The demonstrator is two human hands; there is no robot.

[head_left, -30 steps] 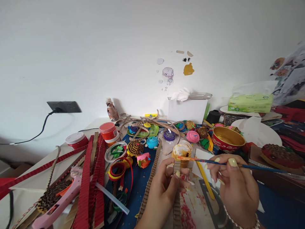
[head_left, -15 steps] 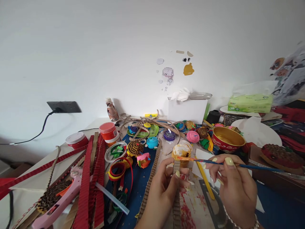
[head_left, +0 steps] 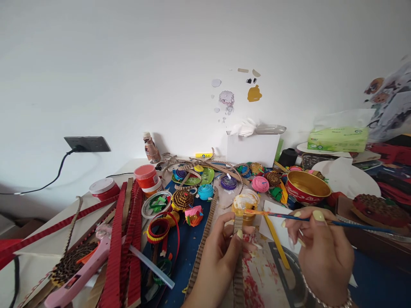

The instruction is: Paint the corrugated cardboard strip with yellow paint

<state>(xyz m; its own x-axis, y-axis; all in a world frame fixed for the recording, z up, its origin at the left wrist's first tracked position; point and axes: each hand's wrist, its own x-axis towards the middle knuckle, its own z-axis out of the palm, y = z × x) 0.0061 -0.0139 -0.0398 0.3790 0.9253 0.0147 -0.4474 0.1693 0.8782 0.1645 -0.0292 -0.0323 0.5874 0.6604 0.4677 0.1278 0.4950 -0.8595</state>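
Observation:
My left hand (head_left: 220, 252) pinches a narrow strip of corrugated cardboard (head_left: 238, 273) near its upper end. In my right hand (head_left: 323, 248) is a thin blue paintbrush (head_left: 290, 217), held level between thumb and fingers. Orange-yellow paint coats the brush tip, which hovers just right of the strip's upper end; whether it touches cannot be told. Right behind the tip stands a small paint-smeared jar (head_left: 246, 201) with yellow and white inside. A yellow strip (head_left: 276, 241) lies on white paper between my hands.
Red-painted corrugated strips (head_left: 117, 248) and a pink glue gun (head_left: 81, 269) with a clear glue stick lie at left. Coiled cardboard pieces, such as a blue one (head_left: 205, 191), crowd the middle. A gold-lined red bowl (head_left: 307, 187) stands at right, a tissue pack (head_left: 337, 139) behind it.
My right hand has shifted right with the paintbrush, drawing its tip away from the cardboard strip. My left hand holds the strip in the same place.

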